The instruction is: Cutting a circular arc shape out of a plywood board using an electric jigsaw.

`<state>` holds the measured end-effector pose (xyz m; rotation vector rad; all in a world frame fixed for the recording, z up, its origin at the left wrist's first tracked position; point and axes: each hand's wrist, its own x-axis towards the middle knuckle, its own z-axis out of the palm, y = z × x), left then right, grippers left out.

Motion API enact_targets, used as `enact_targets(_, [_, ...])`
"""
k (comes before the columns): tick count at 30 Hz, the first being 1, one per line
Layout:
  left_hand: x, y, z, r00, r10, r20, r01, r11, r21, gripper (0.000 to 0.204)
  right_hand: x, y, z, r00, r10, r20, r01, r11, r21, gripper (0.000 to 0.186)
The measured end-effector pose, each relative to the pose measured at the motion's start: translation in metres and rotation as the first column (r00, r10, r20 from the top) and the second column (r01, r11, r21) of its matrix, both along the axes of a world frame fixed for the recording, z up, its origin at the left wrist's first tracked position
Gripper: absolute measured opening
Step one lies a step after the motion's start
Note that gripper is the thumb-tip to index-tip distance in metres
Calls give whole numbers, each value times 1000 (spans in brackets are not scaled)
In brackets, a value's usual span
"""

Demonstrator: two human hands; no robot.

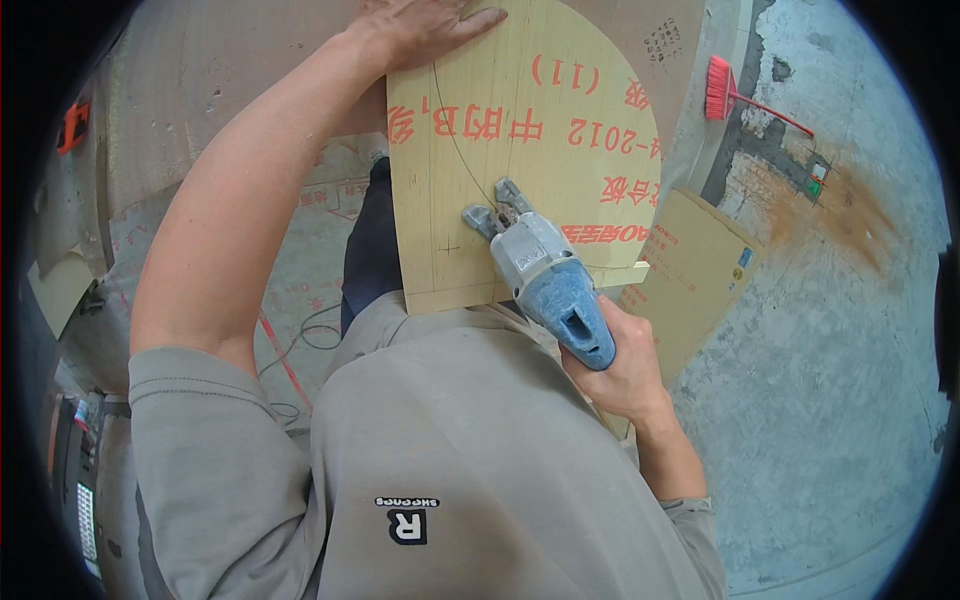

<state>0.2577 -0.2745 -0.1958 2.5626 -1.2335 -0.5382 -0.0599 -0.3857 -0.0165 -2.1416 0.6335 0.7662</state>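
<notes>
My right hand point(628, 362) is wrapped round the rear grip of a blue and grey jigsaw point(560, 288). The saw's forked metal shoe rests on a pale yellow plywood board point(590, 100) with a rounded right side and red printing. A thin curved line runs down the board to the front of the saw. At the far left part of the board, my left hand point(425, 28) lies on the surface with its thumb stretched out to the right. The upper frame edge cuts off part of that hand. The saw's blade is hard to make out.
Beneath the plywood is a large brownish sheet point(240, 70). Another printed board point(690, 270) lies lower at the right. A red broom point(720, 90) is on the grey concrete floor at far right. An orange-handled tool point(74, 127) lies at far left, and a cable point(300, 345) curls below.
</notes>
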Motion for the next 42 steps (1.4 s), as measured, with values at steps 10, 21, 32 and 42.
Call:
enact_targets(10, [0,1,-8,1000,13,20,-11,998,-59,55,6,6,3,999,-25,24,25,1000,11,19])
enact_targets(21, [-1,3,-6,999,15,29,-14,998,-61,55,10,11,2,998,-33,48,33,999,-7,18])
enact_targets(32, [-2,3,-6,1000,7,27,-6,999,-47,54,14,12,3,999,-43,22,43,999,-5,18])
enact_targets(42, [1,6,-18,998,6,58,4,986,-168,54,17,15,1,997,-63,35,62,998,9,18])
